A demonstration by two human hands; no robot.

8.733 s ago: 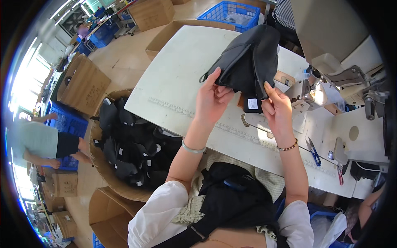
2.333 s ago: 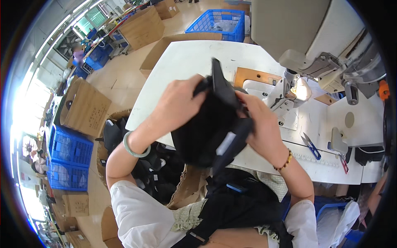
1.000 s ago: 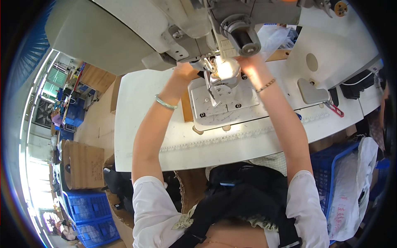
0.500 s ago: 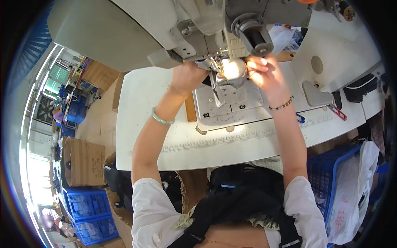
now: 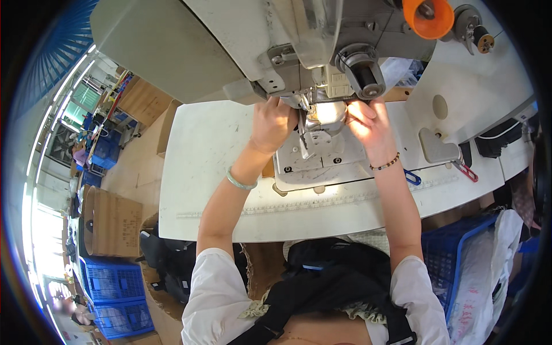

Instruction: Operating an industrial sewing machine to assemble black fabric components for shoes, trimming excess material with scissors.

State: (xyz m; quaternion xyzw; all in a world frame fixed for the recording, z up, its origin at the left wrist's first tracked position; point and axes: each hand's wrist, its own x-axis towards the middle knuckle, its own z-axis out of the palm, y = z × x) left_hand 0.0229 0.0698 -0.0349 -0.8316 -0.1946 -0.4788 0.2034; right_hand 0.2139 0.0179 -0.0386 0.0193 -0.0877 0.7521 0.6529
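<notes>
Fingers [image 5: 362, 111] of left hand [image 5: 271, 123] and right hand [image 5: 372, 125] lie partly behind sewing machine [image 5: 244, 37].

Two hands [image 5: 272, 125], two bracelets [image 5: 240, 183] (one beaded), one sewing machine [image 5: 253, 34], one orange cone [image 5: 428, 31]

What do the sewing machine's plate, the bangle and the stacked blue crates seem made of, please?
The plate looks like metal: light grey, faint sheen, set with screws. The bangle may be stone or glass: pale green, smooth, glossy. The crates are probably plastic: uniformly blue, moulded lattice.
</notes>
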